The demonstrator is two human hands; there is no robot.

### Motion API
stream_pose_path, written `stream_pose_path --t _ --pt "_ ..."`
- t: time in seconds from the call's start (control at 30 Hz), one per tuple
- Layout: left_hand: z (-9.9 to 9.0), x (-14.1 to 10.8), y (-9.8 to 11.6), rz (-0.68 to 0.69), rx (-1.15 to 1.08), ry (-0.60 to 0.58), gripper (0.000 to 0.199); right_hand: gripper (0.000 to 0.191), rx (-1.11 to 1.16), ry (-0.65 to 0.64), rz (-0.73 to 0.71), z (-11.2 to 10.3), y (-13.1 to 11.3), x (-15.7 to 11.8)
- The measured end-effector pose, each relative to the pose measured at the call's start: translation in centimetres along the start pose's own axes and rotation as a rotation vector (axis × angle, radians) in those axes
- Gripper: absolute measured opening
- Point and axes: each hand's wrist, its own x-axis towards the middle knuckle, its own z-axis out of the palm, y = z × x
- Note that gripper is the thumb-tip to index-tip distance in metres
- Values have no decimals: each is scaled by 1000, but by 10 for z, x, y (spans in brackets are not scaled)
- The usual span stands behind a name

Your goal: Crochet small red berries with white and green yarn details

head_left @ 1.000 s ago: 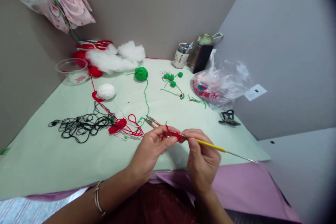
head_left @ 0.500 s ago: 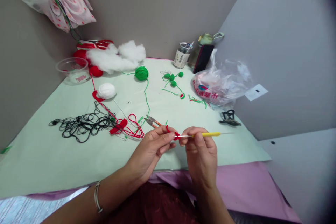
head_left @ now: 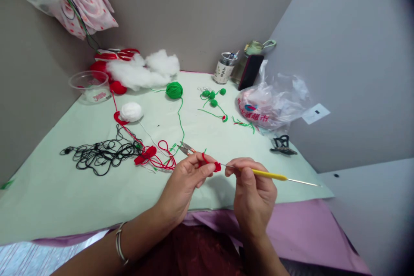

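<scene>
Between the thumb and fingers of my left hand (head_left: 186, 181) is a small red crochet piece (head_left: 217, 167), with red yarn passing over the forefinger. My right hand (head_left: 255, 196) is closed round a crochet hook (head_left: 270, 175) with a yellow grip and metal shafts at both ends. The hook's left tip meets the edge of the red piece; whether it sits in a loop is too small to tell. Just behind my left hand lie thread snips (head_left: 187, 148), their handles partly hidden. Loose red yarn (head_left: 164, 159) trails over the table to the left of that hand.
A black cord tangle (head_left: 103, 155), white yarn ball (head_left: 131, 112) and green yarn ball (head_left: 174, 90) lie on the table. White stuffing (head_left: 139, 73) and a clear tub (head_left: 89, 88) stand behind. Farther right are green crochet balls (head_left: 212, 95), a plastic bag (head_left: 271, 103) and a black claw clip (head_left: 283, 145).
My right hand has shifted slightly right, and the hook now slants down to the right with more of its far shaft showing. My left hand stays nearly in place.
</scene>
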Motion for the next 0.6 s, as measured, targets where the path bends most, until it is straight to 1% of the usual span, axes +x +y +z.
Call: stream_pose_path --t 0.2,0.5,0.6 --pt "1 -1 0 17 36 -7 18 18 -71 -17 -63 2 -3 0" --pt "0 1 -1 13 31 -3 20 19 -67 -55 -73 0 -4 -1" --pt "-1 1 -1 17 34 -10 19 20 -84 -40 -76 1 -4 0"
